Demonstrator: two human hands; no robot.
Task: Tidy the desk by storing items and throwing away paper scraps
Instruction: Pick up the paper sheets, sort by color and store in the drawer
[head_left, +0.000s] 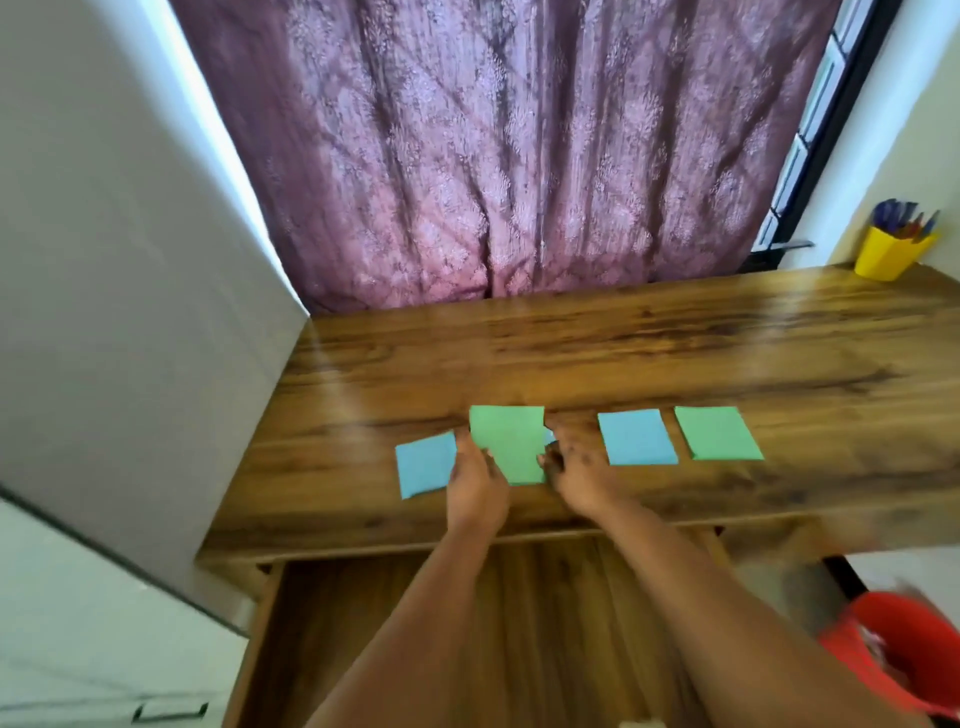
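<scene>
I see my left hand (475, 480) and right hand (574, 467) pinching a green paper (506, 441) above the surface (623, 353); pens (901, 221) fill the yellow cup (891, 254), and scraps lie in the red bin (904, 649).

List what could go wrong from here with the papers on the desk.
1. The left hand holds the green paper by one edge; it may crease or slip.
2. A blue piece is mostly hidden behind that sheet by the right hand, so it may be overlooked.
3. The red bin sits low at the right, so dropped scraps may miss it.
</scene>
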